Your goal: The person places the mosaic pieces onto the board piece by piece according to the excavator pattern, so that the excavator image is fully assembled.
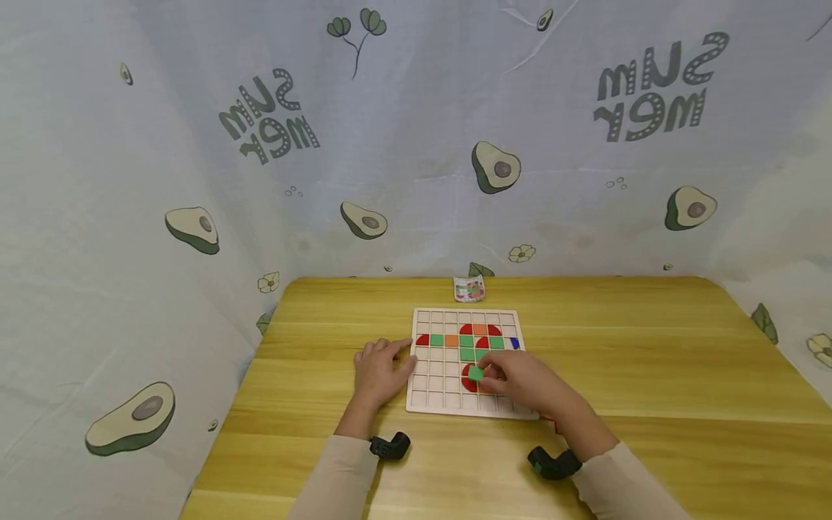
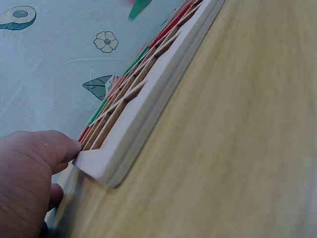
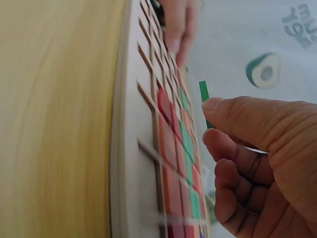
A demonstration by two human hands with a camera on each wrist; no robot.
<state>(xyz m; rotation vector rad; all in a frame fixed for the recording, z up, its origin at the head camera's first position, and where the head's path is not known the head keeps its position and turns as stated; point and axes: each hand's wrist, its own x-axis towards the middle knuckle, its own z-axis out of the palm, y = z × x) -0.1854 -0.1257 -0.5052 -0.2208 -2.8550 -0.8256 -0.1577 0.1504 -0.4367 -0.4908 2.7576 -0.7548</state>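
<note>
A pale wooden grid board lies on the table, with red curved pieces, green squares and orange squares in some of its cells. Between thumb and forefinger, my right hand pinches a green square tile over the lower middle of the board. In the right wrist view that tile appears edge-on, clear of the grid. My left hand rests at the board's left side, its thumb and forefinger touching the rim. The right hand hides some lower-right cells.
Behind the board lies a small printed card with a coloured pattern. One blue piece sits near the board's right edge. Something red shows partly under the right wrist. A printed curtain hangs behind the wooden table.
</note>
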